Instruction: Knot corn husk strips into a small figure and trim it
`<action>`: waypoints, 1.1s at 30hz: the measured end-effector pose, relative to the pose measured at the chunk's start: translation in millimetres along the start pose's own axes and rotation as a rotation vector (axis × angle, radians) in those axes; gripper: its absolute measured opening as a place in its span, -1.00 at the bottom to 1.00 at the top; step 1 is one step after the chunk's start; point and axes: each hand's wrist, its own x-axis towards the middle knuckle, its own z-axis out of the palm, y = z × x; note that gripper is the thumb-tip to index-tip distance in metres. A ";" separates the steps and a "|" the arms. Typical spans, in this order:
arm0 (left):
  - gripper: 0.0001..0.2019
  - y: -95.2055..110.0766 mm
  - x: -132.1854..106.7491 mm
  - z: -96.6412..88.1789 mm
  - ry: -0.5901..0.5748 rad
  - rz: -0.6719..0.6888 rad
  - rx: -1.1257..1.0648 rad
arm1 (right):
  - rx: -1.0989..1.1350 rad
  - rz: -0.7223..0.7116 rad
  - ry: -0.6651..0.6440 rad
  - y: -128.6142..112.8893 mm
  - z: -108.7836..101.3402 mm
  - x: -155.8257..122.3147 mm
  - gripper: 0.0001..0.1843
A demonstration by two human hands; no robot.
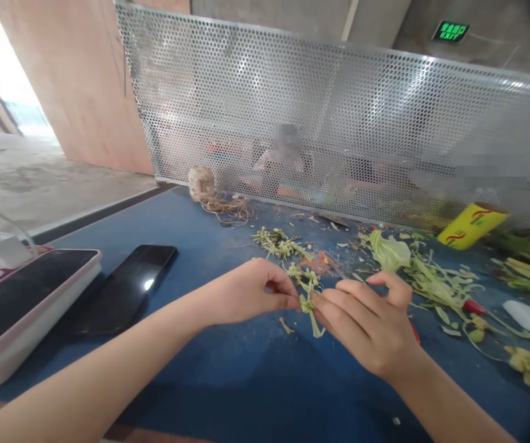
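Observation:
Near the middle of the table, a pale green vegetable sprig (308, 301) with small knobbly bits is between my two hands. My left hand (265, 289) is closed, thumb and forefinger pinching the sprig's left side. From the right, the fingertips of my right hand (369, 320) press on the same sprig, with the forefinger raised. A thin blade-like strip shows beyond the right fingers, and a bit of red (415, 333) peeks out beside the palm; whether that hand also grips a knife is hidden. A heap of similar sprigs (281, 243) lies just beyond the left hand, beside orange scraps (320, 263).
A black phone (126, 289) and a white-cased device (29, 307) lie at left. Twine (230, 209) trails from a pale block (200, 183). Leafy scraps (440, 277) and a yellow tube (472, 226) are at right. A perforated metal screen (246, 92) closes the back; a person sits behind it.

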 end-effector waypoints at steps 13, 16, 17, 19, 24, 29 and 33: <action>-0.89 5.2 -7.2 9.9 0.243 0.148 0.355 | 0.219 0.134 -0.101 3.6 12.6 -2.1 -0.90; -0.85 -2.7 -13.3 13.3 0.302 0.174 0.418 | 0.231 0.088 -0.259 14.8 15.2 -5.5 -0.70; -0.85 -6.6 -15.1 14.5 0.329 0.172 0.438 | 0.228 0.088 -0.318 20.7 15.7 -6.7 -0.59; -0.86 -14.5 -17.1 17.7 0.383 0.150 0.466 | 0.235 0.148 -0.443 33.9 16.9 -6.4 -0.48; -0.83 -27.2 -15.7 30.0 0.291 0.214 0.538 | 0.389 0.250 -0.566 52.3 36.6 34.1 -0.63; -0.86 -33.9 -14.0 28.3 0.204 0.385 0.765 | 0.299 0.054 -0.627 30.1 94.5 103.5 -0.79; -0.89 -37.5 -13.7 19.8 0.262 0.351 0.893 | 0.201 -0.076 -0.574 10.5 141.1 123.7 -0.78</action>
